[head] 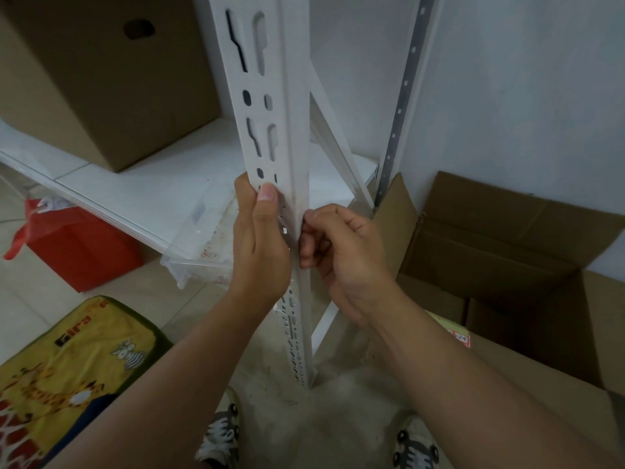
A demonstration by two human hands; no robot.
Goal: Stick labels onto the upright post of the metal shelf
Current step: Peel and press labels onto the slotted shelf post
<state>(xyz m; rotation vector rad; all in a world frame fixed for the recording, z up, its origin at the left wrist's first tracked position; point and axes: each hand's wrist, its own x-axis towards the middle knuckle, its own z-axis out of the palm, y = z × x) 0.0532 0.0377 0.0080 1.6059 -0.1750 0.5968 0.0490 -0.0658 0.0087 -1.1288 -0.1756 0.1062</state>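
The post (270,106) is gripped by the left hand (260,238) at nine o'clock, apparently for steadiness, while something unclear is pinched against its edge by the right hand (341,252).

Your left hand (260,245) grips the white slotted metal shelf post (270,130), thumb flat on its face; your right hand (341,245) pinches its corner edge.

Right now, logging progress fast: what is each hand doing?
Left hand: closed around the post, thumb pressed on its face.
Right hand: fingers curled, pinching at the post's edge; any label there cannot be told.
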